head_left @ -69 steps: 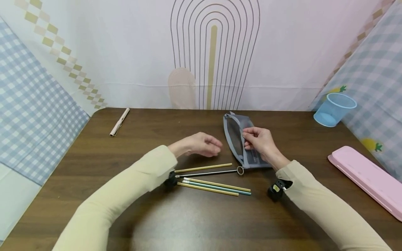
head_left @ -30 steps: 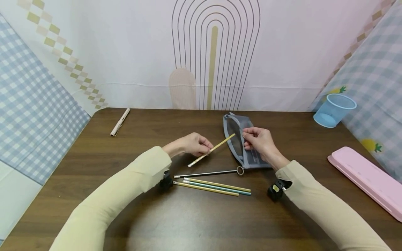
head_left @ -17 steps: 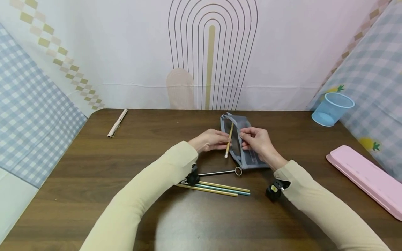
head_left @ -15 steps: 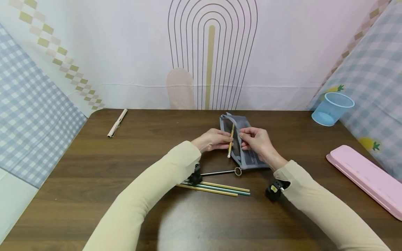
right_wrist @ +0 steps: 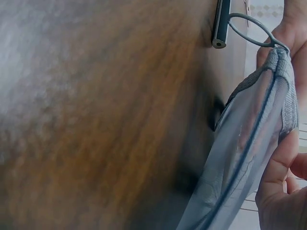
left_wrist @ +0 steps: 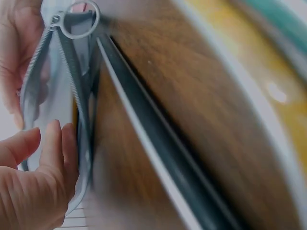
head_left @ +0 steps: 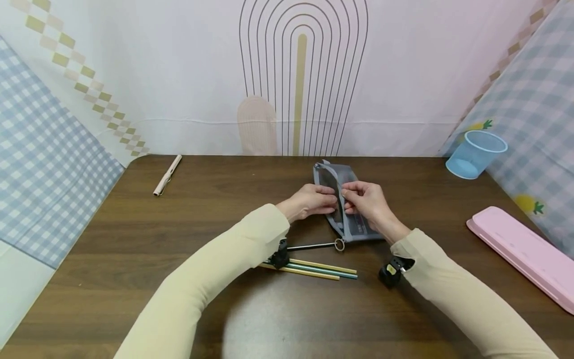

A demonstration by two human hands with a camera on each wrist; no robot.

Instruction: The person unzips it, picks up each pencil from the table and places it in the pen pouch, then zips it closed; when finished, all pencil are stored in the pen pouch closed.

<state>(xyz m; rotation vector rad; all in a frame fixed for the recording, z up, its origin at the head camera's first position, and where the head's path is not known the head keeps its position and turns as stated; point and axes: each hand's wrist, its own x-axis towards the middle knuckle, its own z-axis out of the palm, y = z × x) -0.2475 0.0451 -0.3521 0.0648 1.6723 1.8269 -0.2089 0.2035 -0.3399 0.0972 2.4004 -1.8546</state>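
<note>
A grey mesh pouch (head_left: 358, 227) lies right of centre on a brown table (head_left: 112, 239), mouth gaping; the right hand (head_left: 368, 200) pinches its right zip edge (head_left: 344, 222); the left hand (head_left: 314, 201), thumb and fingers parted, is at the opening, apparently holding nothing; the pouch looks light and floppy, so that firmer edge seems the best hold; pencils (head_left: 323, 271) lie nearer.

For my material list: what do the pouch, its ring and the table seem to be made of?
Pouch: probably synthetic mesh or sheer plastic, matte; see-through sides.
Ring: likely metal, smooth; thin and silvery grey.
Table: wood or printed laminate, satin; brown grain, soft glare.
</note>
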